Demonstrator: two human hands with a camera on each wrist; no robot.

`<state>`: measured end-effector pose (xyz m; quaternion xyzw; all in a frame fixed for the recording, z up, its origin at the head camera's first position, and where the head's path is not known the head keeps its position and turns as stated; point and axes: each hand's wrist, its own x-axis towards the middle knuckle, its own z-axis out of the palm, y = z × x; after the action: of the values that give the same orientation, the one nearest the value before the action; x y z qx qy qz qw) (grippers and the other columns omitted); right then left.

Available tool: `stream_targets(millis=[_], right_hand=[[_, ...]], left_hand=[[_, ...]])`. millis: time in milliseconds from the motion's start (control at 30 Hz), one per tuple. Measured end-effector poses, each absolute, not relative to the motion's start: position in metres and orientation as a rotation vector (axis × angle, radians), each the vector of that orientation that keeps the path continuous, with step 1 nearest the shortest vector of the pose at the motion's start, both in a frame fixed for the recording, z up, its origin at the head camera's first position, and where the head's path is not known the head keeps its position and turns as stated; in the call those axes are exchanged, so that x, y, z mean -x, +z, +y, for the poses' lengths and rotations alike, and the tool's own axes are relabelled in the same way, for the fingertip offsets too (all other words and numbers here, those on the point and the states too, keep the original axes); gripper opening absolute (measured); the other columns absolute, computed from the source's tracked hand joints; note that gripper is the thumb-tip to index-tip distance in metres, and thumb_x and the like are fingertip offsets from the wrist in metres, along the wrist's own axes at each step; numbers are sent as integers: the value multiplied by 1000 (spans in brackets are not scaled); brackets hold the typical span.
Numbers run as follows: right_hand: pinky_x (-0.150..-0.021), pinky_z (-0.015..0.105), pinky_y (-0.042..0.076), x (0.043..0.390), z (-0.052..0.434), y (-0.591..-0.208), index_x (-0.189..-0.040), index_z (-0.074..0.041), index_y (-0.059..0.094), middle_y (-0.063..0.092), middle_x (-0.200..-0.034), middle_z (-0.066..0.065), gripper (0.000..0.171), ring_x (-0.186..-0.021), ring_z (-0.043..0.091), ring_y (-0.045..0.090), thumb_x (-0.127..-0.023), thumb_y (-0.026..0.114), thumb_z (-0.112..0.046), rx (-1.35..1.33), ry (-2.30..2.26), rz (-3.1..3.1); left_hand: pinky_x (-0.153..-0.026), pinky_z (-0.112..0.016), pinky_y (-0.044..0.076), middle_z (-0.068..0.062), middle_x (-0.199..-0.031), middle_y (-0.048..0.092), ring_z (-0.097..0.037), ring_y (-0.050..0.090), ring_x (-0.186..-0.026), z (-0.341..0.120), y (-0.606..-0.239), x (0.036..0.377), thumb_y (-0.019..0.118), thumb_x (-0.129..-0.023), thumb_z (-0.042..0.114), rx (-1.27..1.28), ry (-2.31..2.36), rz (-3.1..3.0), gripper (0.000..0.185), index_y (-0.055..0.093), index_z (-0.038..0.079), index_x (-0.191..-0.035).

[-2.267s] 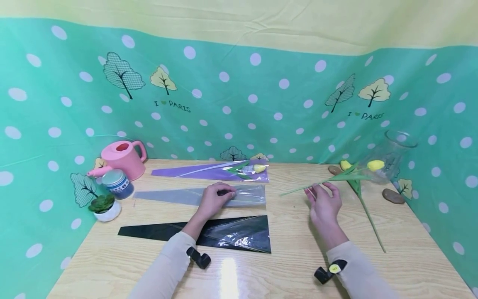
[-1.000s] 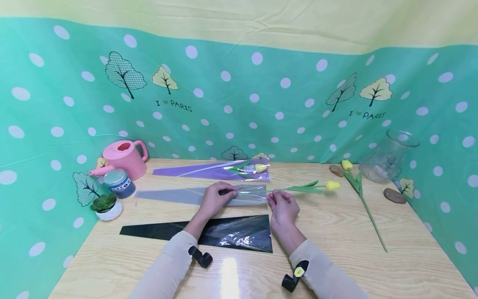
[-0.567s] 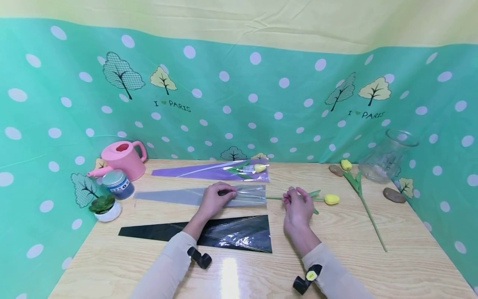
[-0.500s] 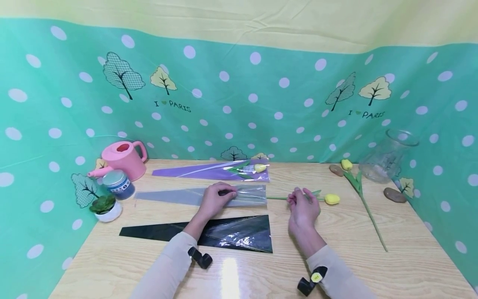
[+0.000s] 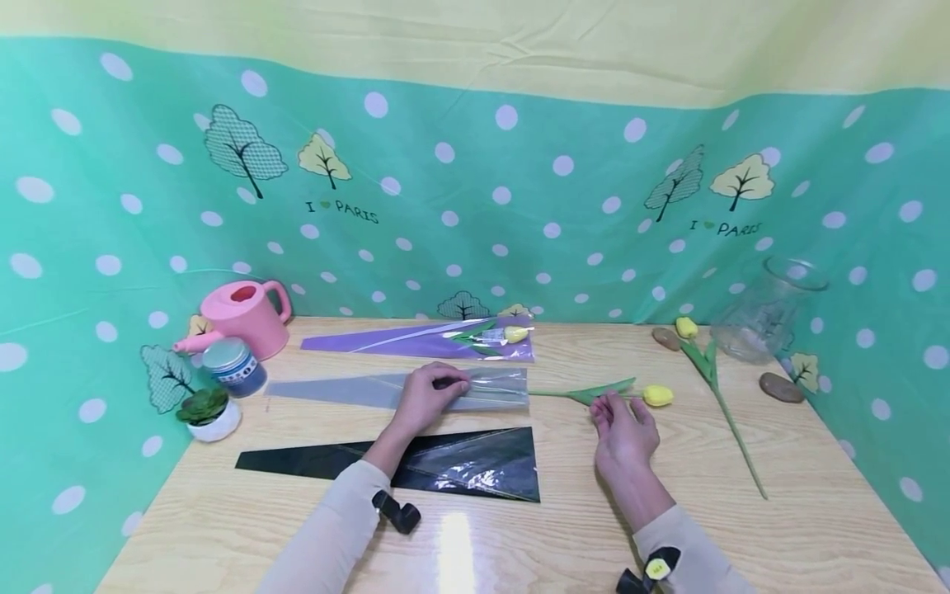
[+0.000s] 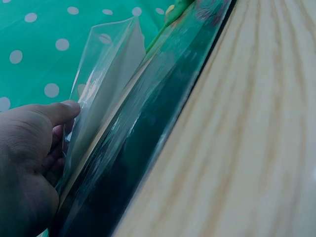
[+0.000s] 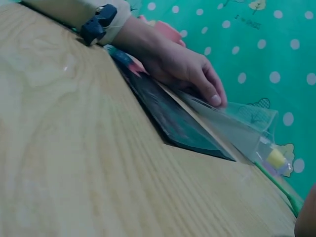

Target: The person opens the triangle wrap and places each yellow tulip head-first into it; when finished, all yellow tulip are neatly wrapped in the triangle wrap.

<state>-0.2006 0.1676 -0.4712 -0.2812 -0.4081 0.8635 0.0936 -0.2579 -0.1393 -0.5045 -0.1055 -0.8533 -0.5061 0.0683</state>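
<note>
My left hand (image 5: 434, 396) pinches the clear upper film of the grey flower sleeve (image 5: 326, 389), lifting its wide mouth, as the left wrist view shows. A yellow tulip (image 5: 657, 396) lies in line with that sleeve, its green stem (image 7: 276, 181) running left into the mouth. At its leaves, just short of the bloom, my right hand (image 5: 627, 437) holds the tulip between thumb and fingers. Behind lies a purple sleeve (image 5: 371, 340) with another yellow tulip (image 5: 515, 334) inside. Nearer me is a flat black sleeve (image 5: 475, 466).
Another yellow tulip (image 5: 716, 388) lies at right, by a glass vase (image 5: 753, 334) and two brown stones, one (image 5: 782, 388) at the edge. On the left stand a pink watering can (image 5: 248, 318), a blue jar (image 5: 236, 367) and a potted succulent (image 5: 211, 412). A polka-dot cloth hangs behind.
My right hand has brought the tulip leftward, its stem going into the grey sleeve, then slid back right along the stem toward the bloom. My left hand has stayed on the sleeve.
</note>
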Motion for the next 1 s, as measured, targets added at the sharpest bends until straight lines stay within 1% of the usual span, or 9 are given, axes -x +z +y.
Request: stream_targets(millis=[67,167,233,367,467,567,733,867,1000], right_hand=[[-89,18,58,203,170,-470,-146,-2,33,65,-93,0,51,-91,11,66,-103,60,-7,836,2598,-1216],[-84,17,57,207,174,-469,-124,0,51,64,-86,-1,21,-85,11,66,-106,56,-9,845,2628,-1201],[-79,17,55,209,176,-469,-116,-2,55,63,-84,-2,13,-82,11,64,-107,54,-11,852,2617,-1202],[-69,17,51,215,177,-469,-120,-8,52,61,-83,-3,14,-77,9,60,-107,55,-13,861,2547,-1232],[-60,17,48,219,174,-469,-134,-10,47,60,-82,-3,32,-70,7,57,-105,59,-14,867,2477,-1259],[-50,16,45,223,170,-469,-145,-10,45,59,-73,-5,47,-58,6,55,-102,65,-15,889,2385,-1303],[-39,18,39,229,164,-470,-133,-15,57,54,-57,-7,37,-44,5,50,-99,70,-19,935,2287,-1357],[-39,18,37,229,160,-469,-124,-17,61,52,-57,-8,27,-43,4,47,-99,71,-22,931,2296,-1376],[-39,17,34,225,155,-468,-122,-14,61,51,-57,-9,26,-43,3,45,-100,70,-23,890,2319,-1403]], left_hand=[[-104,-46,53,-3,-108,78,-25,71,-108,-139,-505,258,82,-88,18,314,-1521,-2571,12,83,18,-100],[-104,-46,53,-3,-108,78,-25,71,-108,-138,-505,258,82,-89,19,316,-1511,-2574,11,83,18,-100],[-103,-46,54,-3,-107,78,-24,71,-107,-137,-505,258,81,-89,19,328,-1501,-2574,11,83,18,-100],[-101,-45,55,-2,-106,78,-23,71,-106,-137,-505,258,81,-90,17,347,-1505,-2562,10,83,18,-100],[-101,-44,55,-2,-105,78,-23,71,-105,-138,-505,259,81,-90,16,350,-1520,-2547,10,83,18,-99],[-101,-44,55,-2,-105,78,-23,71,-105,-139,-505,259,81,-90,16,359,-1512,-2539,10,83,19,-99],[-101,-46,55,-3,-105,78,-24,72,-105,-140,-504,259,81,-90,16,358,-1511,-2540,10,83,19,-99],[-101,-46,54,-2,-105,78,-24,71,-106,-139,-503,258,82,-89,15,345,-1516,-2541,11,83,18,-99],[-102,-46,55,-3,-105,78,-24,71,-106,-138,-502,257,81,-89,14,335,-1534,-2539,11,83,17,-100]])
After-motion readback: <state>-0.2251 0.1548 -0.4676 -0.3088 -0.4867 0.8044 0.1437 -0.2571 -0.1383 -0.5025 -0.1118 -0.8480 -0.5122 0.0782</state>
